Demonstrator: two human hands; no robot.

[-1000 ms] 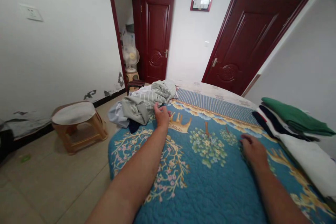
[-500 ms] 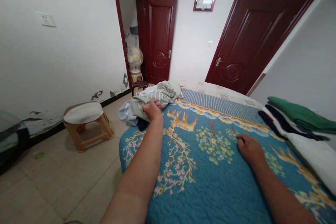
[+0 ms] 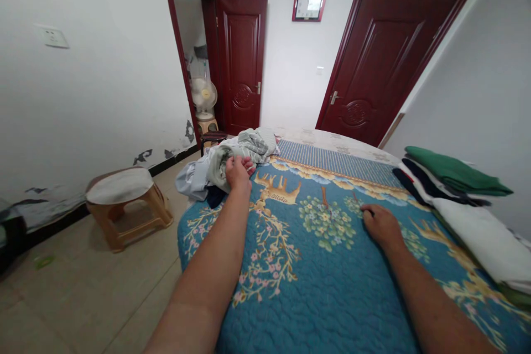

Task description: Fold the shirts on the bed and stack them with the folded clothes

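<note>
Here we see the left hand (image 3: 240, 171) pinching the striped grey-green garment (image 3: 218, 168), heaped at the far left of the deer-patterned quilt (image 3: 332, 293); whether the curled right hand (image 3: 381, 225) grips anything, we cannot tell.

A lived-in room in a home.
A flowered quilted cover (image 3: 344, 293) is spread out, with rumpled clothes (image 3: 259, 144) and folded clothes (image 3: 473, 232) laid on it; red panelled doors (image 3: 388, 55) are set in white walls (image 3: 99, 83), a frame (image 3: 305, 4) is hung between the doors, a stool (image 3: 120, 188) is set on tiled floor (image 3: 78, 298), and a fan (image 3: 203, 94) is seen through a doorway.
</note>
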